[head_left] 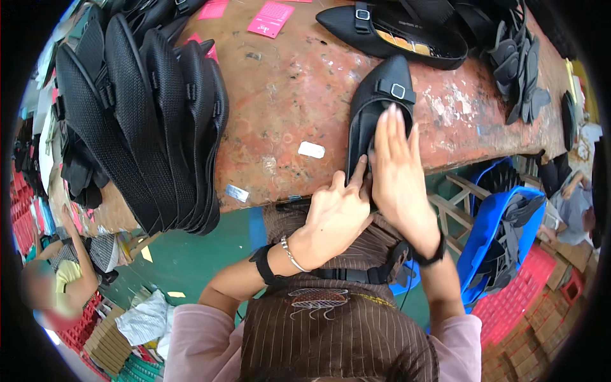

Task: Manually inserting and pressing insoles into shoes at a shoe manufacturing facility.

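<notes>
A black pointed flat shoe [386, 83] with a buckled strap lies on the worn table, toe pointing away from me. My right hand [400, 165] is laid over the right side of its opening, fingers stretched out and close together, the tips just behind the strap. At the heel end, my left hand [337, 213] grips the shoe; one finger reaches forward along the inside and the others are curled. The heel itself is mostly hidden by my hands. Beyond it lies another black shoe [356, 32] on its side, with a silver buckle and coloured patches showing inside.
Several black shoe uppers [159, 95] stand bunched at the table's left. Small white [311, 149] and silvery [237, 193] stickers and pink tags [270, 19] lie on the table [273, 89]. Dark insole-shaped pieces [519, 70] sit at the right. A blue bin [490, 235] stands below; people work at both sides.
</notes>
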A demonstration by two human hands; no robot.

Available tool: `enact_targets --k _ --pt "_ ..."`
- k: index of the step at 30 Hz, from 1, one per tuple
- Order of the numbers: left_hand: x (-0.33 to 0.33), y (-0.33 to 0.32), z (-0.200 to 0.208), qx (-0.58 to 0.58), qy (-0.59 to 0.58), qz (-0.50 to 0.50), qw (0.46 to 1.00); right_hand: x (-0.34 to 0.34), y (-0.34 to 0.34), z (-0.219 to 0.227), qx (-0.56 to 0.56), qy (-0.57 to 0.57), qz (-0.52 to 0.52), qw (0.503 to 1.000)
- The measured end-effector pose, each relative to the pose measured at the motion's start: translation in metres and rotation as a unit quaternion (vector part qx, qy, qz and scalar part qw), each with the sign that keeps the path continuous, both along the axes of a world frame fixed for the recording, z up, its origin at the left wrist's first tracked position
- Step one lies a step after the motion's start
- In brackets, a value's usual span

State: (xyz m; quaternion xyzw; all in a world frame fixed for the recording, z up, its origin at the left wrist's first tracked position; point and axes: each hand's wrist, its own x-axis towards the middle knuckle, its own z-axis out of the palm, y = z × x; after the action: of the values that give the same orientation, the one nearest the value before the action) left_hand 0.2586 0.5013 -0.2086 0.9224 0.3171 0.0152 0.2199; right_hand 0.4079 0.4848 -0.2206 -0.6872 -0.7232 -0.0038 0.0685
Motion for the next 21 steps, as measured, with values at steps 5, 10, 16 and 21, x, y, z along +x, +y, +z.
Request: enact_targets --k 5,10,16,21 --pt "0.002 0.009 0.005 0.005 -0.031 -0.001 1.000 0.017 0.059 0.004 -0.034 -0.001 0.003 0.999" --pt "0.002 -0.003 0.006 -0.016 -0.010 -0.018 1.000 0.009 0.041 -0.019 0.054 -0.045 -0.055 0.996" --pt "0.005 0.002 0.003 -0.067 0.013 -0.032 0.997 0.004 0.054 -0.036 0.046 -0.145 -0.092 0.984" --pt "0.006 0.002 0.008 -0.016 -0.002 -0.020 1.000 0.013 0.081 -0.014 -0.118 -0.066 -0.121 0.983"
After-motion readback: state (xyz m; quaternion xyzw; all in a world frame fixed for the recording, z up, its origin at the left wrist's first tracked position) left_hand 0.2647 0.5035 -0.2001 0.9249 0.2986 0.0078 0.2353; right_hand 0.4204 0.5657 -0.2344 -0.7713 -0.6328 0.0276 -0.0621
